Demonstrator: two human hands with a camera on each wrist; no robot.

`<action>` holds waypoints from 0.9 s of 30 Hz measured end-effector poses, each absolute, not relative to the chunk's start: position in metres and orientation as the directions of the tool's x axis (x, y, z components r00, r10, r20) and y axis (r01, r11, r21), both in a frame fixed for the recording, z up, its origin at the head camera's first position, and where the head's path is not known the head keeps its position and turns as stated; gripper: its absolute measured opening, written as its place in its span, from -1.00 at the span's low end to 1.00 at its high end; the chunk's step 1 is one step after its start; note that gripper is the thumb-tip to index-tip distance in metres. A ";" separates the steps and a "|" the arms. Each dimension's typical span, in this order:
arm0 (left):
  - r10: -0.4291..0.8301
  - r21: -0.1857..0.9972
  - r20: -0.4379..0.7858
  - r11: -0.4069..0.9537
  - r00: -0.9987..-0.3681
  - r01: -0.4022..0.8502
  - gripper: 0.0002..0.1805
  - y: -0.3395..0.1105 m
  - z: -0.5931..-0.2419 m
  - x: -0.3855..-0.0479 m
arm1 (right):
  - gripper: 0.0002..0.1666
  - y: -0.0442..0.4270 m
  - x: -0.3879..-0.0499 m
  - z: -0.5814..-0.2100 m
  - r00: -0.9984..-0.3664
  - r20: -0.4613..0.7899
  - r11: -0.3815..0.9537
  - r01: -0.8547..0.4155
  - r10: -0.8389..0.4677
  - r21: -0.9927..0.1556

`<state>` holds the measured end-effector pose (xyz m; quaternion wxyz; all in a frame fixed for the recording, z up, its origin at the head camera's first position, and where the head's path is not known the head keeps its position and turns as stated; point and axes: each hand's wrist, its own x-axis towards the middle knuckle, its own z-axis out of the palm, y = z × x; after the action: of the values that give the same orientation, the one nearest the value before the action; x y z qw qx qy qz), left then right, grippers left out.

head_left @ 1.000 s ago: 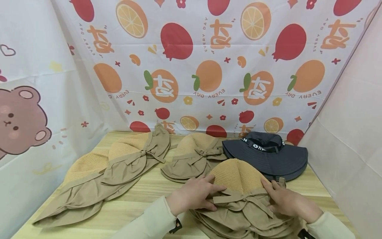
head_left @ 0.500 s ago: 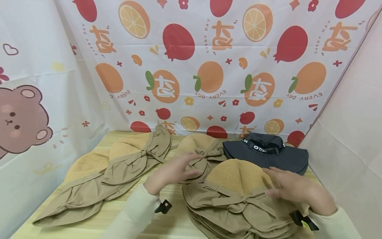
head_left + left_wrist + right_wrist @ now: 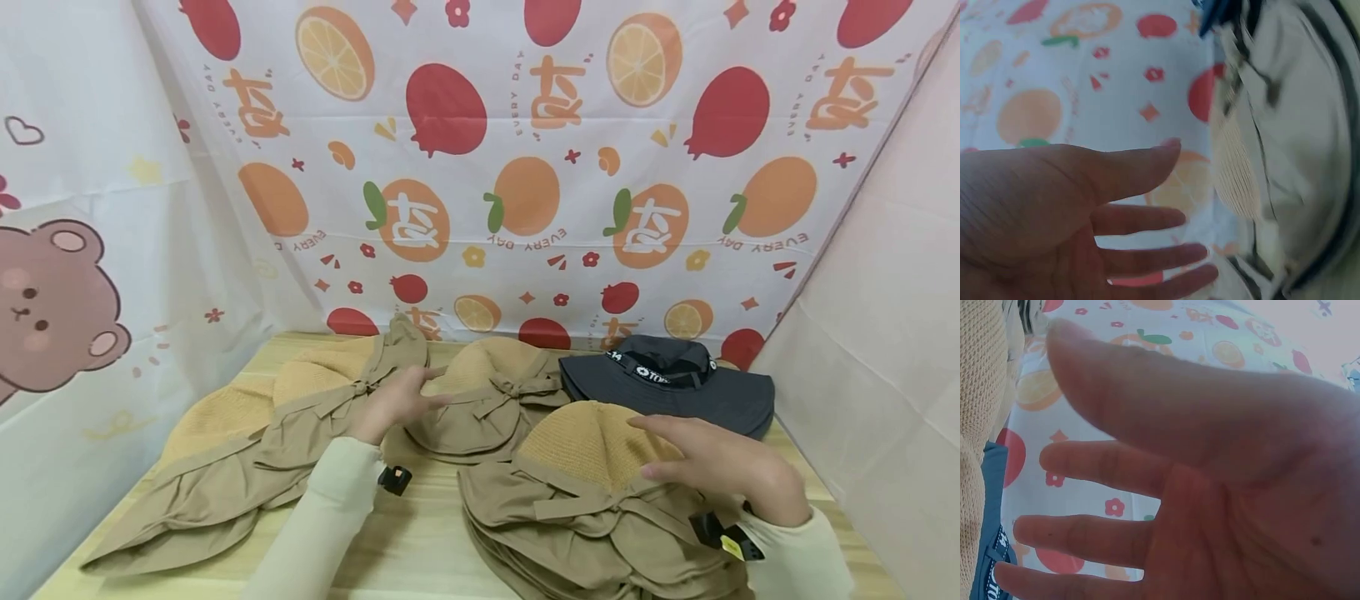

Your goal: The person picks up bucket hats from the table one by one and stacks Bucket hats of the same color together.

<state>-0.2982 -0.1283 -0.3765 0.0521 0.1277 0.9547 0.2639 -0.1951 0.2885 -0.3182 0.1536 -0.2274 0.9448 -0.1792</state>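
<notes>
My left hand (image 3: 390,406) is up in the air with the thumb and fingers wide, and it holds nothing. It is by the left edge of the middle hat (image 3: 468,417) and over the side of the far hat (image 3: 311,421). My right hand (image 3: 723,467) is wide too and holds nothing. It is at the right side of the hat pile (image 3: 577,533), just over it; I cannot tell if a finger touches it. The pile sits at the front, below and left of my right hand, well apart from my left hand.

I count four straw tops: one on the pile, one on the middle hat, and two on the left, on the far hat and the near hat (image 3: 180,500), which overlap. The pile has many tan brims, but I cannot count them all. There is one dark top, on the dark hat (image 3: 675,392), behind the pile. Two black clips (image 3: 395,480) show, one at each of my cuffs.

From my head I see the whole table (image 3: 420,550) and one bear (image 3: 60,304) on the left cloth (image 3: 75,208); neither wrist view shows the bear. The right wrist view shows the knit of a straw top up close. The left wrist view shows the gaps between my left fingers.
</notes>
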 end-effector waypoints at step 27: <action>0.236 0.557 -0.015 0.809 -0.972 0.187 -0.55 -0.131 -0.426 -0.334 | -0.25 0.304 -0.198 -0.323 -0.840 -0.185 0.818 -0.406 -0.509 -0.407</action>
<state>-0.3341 -0.1306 -0.4256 0.0417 0.1113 0.9502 0.2880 -0.1978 0.3042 -0.3233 0.1441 -0.2429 0.9425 -0.1788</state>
